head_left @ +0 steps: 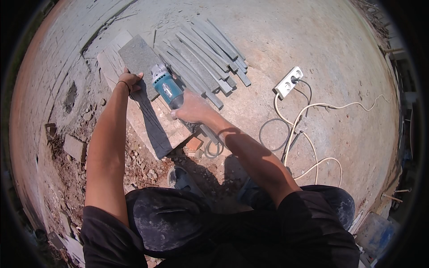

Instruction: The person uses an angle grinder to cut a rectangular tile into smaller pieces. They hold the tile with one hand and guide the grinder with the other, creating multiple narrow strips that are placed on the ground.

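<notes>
My right hand (195, 110) is wrapped around the rear of a teal angle grinder (168, 87) with a silver head. The grinder lies over the right edge of a grey stone slab (136, 52), and its disc is hidden. At the slab's left edge, my left hand (129, 82) grips with thumb and fingers, partly hidden by the wrist. Beneath is a paler, dusty slab (109, 65). A dark strip (153, 123) runs from near my left hand toward my feet; I cannot tell whether it is stone or shadow.
Several cut grey stone strips (196, 62) lie beyond the grinder. A white power strip (289, 82) sits to the right, with a plug in it and looping cables (295, 120) on the concrete. Rubble (143, 163) and a loose block (74, 148) lie on the left; a brick piece (194, 144) is near my feet.
</notes>
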Tool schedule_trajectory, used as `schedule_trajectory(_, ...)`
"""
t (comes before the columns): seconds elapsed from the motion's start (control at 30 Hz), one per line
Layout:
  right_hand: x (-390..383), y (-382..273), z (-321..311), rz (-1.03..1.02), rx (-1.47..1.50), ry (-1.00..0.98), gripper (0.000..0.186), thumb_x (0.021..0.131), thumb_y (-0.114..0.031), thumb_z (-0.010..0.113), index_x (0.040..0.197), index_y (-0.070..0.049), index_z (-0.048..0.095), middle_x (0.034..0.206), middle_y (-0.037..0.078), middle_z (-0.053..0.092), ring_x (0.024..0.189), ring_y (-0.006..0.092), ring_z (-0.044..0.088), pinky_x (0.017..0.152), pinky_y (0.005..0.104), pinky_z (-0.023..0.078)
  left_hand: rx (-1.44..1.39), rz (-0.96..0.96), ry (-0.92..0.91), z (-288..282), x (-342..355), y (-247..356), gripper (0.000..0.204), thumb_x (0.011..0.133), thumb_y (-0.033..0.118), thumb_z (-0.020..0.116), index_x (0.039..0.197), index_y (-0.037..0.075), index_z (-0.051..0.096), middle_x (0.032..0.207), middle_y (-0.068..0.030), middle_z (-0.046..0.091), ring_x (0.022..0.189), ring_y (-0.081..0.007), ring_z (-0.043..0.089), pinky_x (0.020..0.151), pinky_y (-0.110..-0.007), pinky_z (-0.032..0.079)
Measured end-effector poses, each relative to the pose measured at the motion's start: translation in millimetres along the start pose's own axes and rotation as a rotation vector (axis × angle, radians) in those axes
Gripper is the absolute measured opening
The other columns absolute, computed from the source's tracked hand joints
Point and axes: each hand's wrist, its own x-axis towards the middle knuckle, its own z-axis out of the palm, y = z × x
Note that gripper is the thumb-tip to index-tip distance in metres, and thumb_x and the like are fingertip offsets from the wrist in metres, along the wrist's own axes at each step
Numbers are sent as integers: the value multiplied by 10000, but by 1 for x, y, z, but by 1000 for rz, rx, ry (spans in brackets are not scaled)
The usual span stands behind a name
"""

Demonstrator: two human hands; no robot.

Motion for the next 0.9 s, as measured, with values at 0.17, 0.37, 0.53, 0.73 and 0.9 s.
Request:
schedule_trajectory(0.17,0,-1,4,-12,-13,31,748,648,-317,732,1179,117,433,1077,293,577,1018,383,587,887,409,455,-13,58,-66,-9,12,-10,978,792,172,730,1486,169,40,1439,-127,348,1067,-236,549,573,-294,550)
schedule_trajectory(0.37,-5,5,8,30,39,8,805,645,-379,741,1188,123,423,1087,301,579,1025,391,597,897,411,463,-65,38,-37,-6,-10,1,1000,778,141,739,1476,106,24,1450,-153,311,1150,-277,509,608,-293,572)
schedule_trajectory(0.53,-11,8,8,44,77,8,786,645,-377,737,1196,95,435,1093,278,583,1025,383,594,898,409,457,-82,42,33,-2,-11,-2,988,753,162,767,1463,82,84,1389,-160,393,1092,-262,547,580,-289,566)
schedule_trajectory(0.73,-18,15,-15,76,133,33,730,627,-324,731,1196,54,474,1055,235,599,975,342,602,865,389,455,55,55,98,-6,-20,-4,773,743,278,767,1337,33,337,1177,-152,564,900,-262,633,600,-337,567)
schedule_trajectory(0.9,-12,25,-49,52,210,162,604,625,-309,737,1089,28,550,986,197,626,911,293,615,823,370,459,495,316,624,4,-52,11,566,818,463,624,1222,79,528,1036,-164,592,971,-339,579,844,-439,468)
